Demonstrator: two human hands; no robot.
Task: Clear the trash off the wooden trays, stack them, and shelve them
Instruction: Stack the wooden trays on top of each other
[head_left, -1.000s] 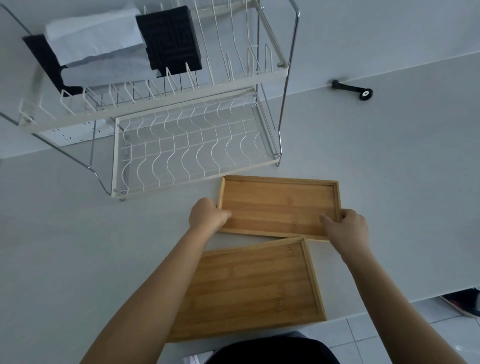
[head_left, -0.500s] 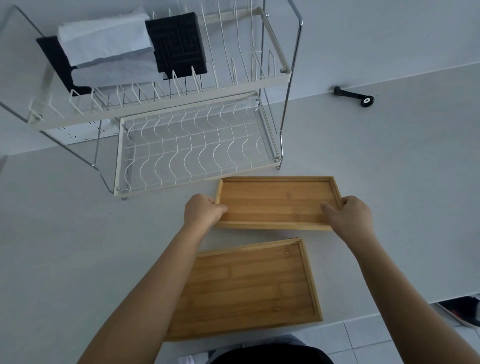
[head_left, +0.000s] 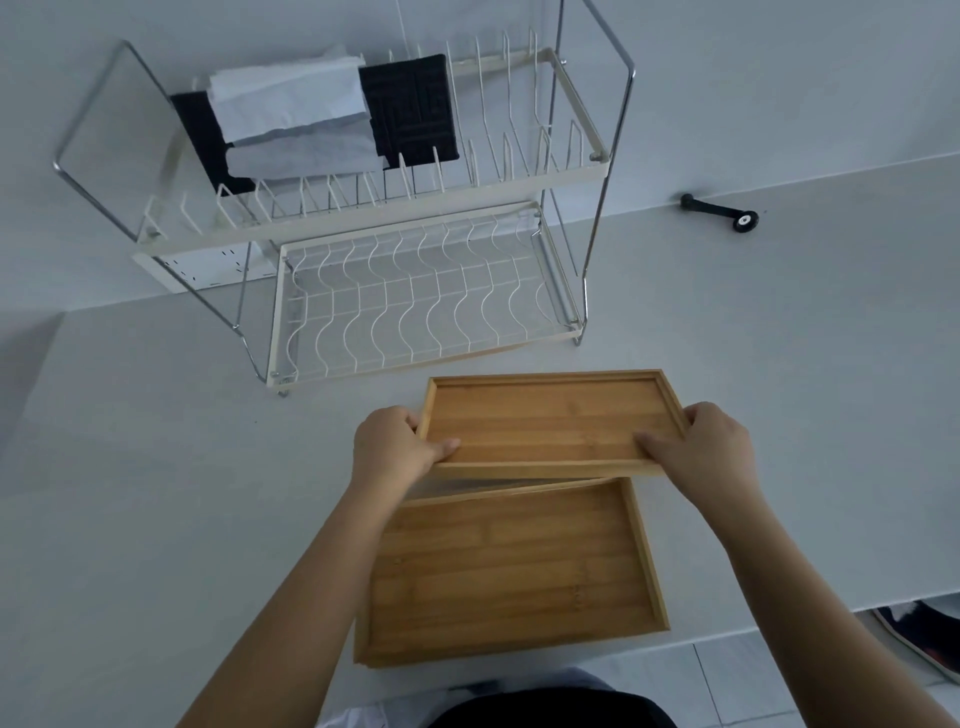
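We hold the upper tray (head_left: 550, 418) lifted off the desk (head_left: 156, 493), its near edge overlapping the far edge of the lower tray (head_left: 514, 571), which lies flat by the desk's near edge. Left hand (head_left: 395, 449) clenched on its left short end, right hand (head_left: 701, 449) on the right short end, thumbs inside the rim. Both trays empty, no trash visible. Looks like stiff, light bamboo, smooth base; short-end rims are the sensible hold. Long axis runs left-right, roughly parallel to the desk's near edge, open face up. Dish rack (head_left: 415, 306) sits just beyond, lower tier bare; cloths (head_left: 296, 124) on top tier. A small black tool (head_left: 719, 212) lies near the far edge, to the right.
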